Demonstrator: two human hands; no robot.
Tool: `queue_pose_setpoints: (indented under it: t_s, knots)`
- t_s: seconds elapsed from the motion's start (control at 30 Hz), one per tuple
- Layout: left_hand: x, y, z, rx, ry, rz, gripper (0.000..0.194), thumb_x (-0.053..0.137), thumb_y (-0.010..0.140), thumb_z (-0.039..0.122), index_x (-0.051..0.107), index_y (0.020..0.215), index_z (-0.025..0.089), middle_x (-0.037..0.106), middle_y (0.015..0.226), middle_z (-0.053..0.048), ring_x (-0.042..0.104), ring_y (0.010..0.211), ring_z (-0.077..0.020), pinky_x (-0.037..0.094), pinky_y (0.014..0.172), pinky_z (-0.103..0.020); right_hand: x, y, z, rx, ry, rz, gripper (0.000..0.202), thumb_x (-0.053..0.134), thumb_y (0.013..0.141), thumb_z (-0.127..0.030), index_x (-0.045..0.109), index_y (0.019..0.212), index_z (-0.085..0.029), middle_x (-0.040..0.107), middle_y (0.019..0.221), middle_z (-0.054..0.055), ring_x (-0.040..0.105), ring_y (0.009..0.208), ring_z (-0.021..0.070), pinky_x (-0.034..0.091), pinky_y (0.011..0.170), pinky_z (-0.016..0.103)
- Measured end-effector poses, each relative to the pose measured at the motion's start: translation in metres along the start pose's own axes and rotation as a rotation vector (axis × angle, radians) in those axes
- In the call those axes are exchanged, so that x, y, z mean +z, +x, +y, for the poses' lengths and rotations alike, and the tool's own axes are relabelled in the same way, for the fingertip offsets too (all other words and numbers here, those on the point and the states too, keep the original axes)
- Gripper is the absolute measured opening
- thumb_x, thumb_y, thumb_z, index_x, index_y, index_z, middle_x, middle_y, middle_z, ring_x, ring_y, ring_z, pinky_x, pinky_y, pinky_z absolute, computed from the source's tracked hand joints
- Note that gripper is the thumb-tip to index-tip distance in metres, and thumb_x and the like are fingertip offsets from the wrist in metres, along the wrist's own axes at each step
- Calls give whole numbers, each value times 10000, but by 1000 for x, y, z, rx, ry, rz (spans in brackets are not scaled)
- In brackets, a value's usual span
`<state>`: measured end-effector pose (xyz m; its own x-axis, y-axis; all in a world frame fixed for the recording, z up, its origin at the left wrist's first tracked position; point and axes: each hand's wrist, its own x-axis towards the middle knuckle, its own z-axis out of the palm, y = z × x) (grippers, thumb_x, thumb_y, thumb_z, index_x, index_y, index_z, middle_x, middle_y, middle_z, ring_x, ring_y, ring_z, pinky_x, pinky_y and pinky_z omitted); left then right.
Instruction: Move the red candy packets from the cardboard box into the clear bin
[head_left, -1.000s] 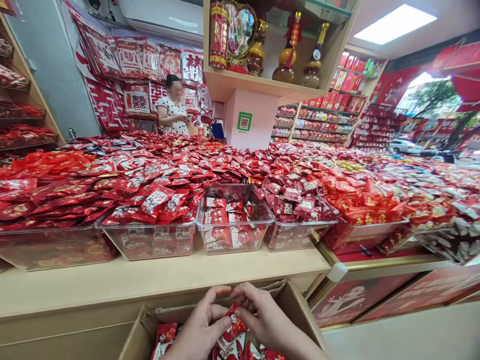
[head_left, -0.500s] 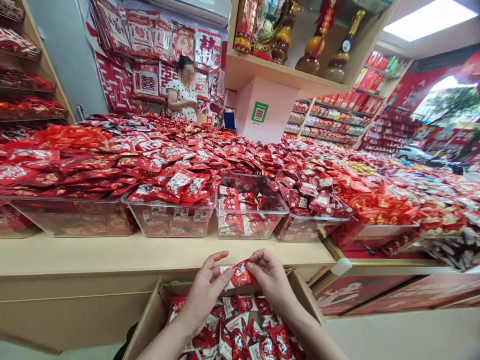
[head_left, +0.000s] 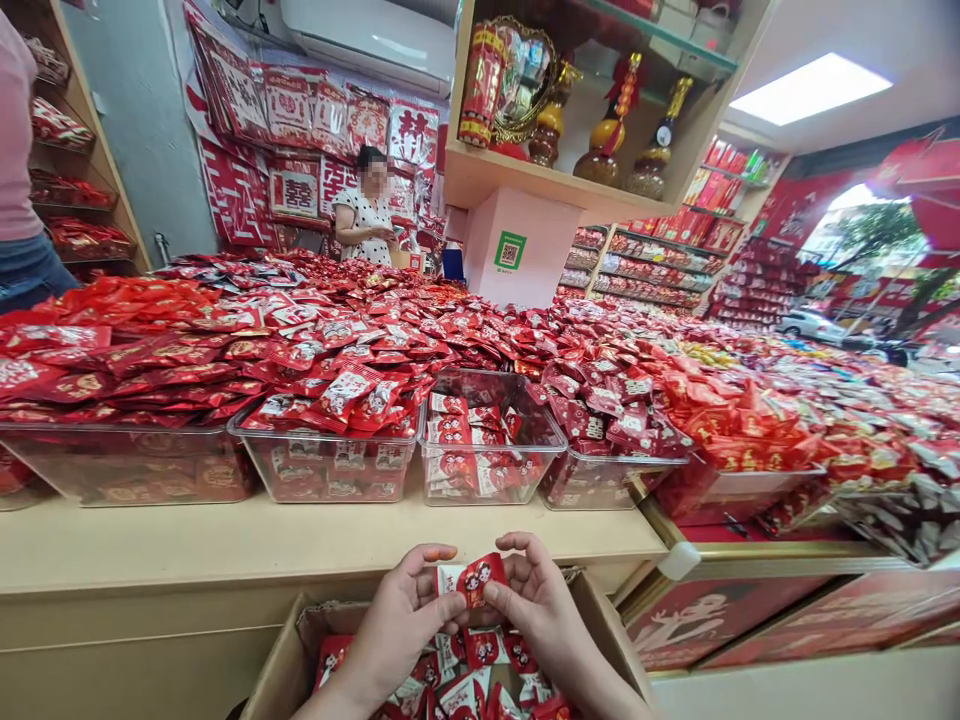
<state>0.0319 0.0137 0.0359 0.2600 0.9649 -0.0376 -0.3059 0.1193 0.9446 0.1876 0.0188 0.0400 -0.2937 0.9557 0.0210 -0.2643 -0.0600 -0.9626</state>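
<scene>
Between my two hands is a small red-and-white candy packet [head_left: 472,578] with cartoon figures printed on it. My left hand [head_left: 411,612] pinches its white end, thumb in front. At the red end, my right hand [head_left: 534,592] grips it with the thumb on its face and the fingers curled behind. Below lies an open cardboard box [head_left: 279,660] holding many similar packets [head_left: 480,690], partly covered by my forearms. Straight ahead on the counter, a clear plastic bin [head_left: 491,475] contains the same kind of packet, lower than the heaps in its neighbours.
Clear bins heaped with red packets [head_left: 330,470] line the wooden counter [head_left: 225,545]. Over it hangs a shelf cabinet [head_left: 555,180] with gourd-shaped bottles. A person in a dotted top [head_left: 367,220] stands behind the heaps; another person in pink [head_left: 19,150] is at the left edge.
My view has tilted upward slightly, so things sit lower. The packet has turned a little in my fingers, and my right thumb lies across its front. A person in pink has appeared at left.
</scene>
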Motion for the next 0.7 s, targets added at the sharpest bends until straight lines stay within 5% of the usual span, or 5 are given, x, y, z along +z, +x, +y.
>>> queue_pose_setpoints:
  t_s: [0.17, 0.3, 0.43, 0.57, 0.7]
  knots:
    - [-4, -1, 2, 31, 66, 37, 318, 541, 740, 346, 439, 1002, 198, 608, 688, 0, 555, 561, -122, 387, 496, -211, 2, 11, -43, -291, -252, 85, 227, 538, 729, -250, 356, 863, -229, 509, 727, -15, 533, 658, 114, 448, 599, 247]
    - [-7, 1, -1, 37, 187, 67, 216, 516, 750, 340, 516, 894, 179, 582, 665, -1, 527, 594, -124, 388, 533, -214, 2, 70, -110, -536, -657, 266, 207, 428, 782, -243, 338, 968, -230, 533, 819, 13, 546, 674, 111, 436, 623, 232]
    - [-7, 1, -7, 90, 453, 38, 156, 519, 734, 295, 565, 822, 175, 547, 615, 14, 490, 606, -131, 387, 596, -226, -2, 154, -141, -317, -1367, 364, 250, 382, 786, -119, 422, 1018, -201, 568, 922, 41, 543, 822, 131, 403, 712, 221]
    - [-3, -2, -10, 99, 677, 13, 148, 489, 723, 281, 593, 747, 178, 534, 566, 23, 460, 561, -129, 370, 561, -209, -8, 210, -128, -134, -1533, 351, 173, 472, 758, -99, 520, 923, -116, 587, 860, 92, 553, 820, 174, 423, 697, 264]
    - [0, -4, -13, 110, 746, -38, 177, 478, 713, 294, 617, 742, 189, 568, 571, 20, 477, 563, -133, 373, 561, -197, -13, 229, -116, -3, -1669, 322, 220, 473, 803, -255, 513, 965, -112, 555, 924, 58, 549, 796, 145, 460, 681, 314]
